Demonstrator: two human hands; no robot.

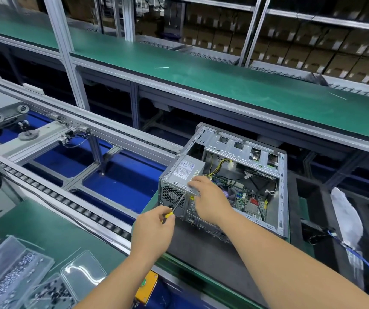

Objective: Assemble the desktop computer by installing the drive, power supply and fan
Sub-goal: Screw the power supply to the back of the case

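An open silver computer case (280, 192) lies on its side on a dark mat, its motherboard (249, 200) exposed. The grey power supply (184, 169) sits in the case's near-left corner, label up. My left hand (154, 230) grips a yellow-handled screwdriver (177, 205) whose tip touches the case's rear panel beside the power supply's vent grille. My right hand (209, 197) rests on the case's top edge at the power supply, fingers curled over the rim. No drive or loose fan is identifiable.
Clear plastic trays of small screws (14, 277) sit at lower left on the green bench. A roller conveyor (72, 197) runs left of the case. A yellow button box (146, 288) hangs at the bench edge. White cloth and blue cables (346, 219) lie to the right.
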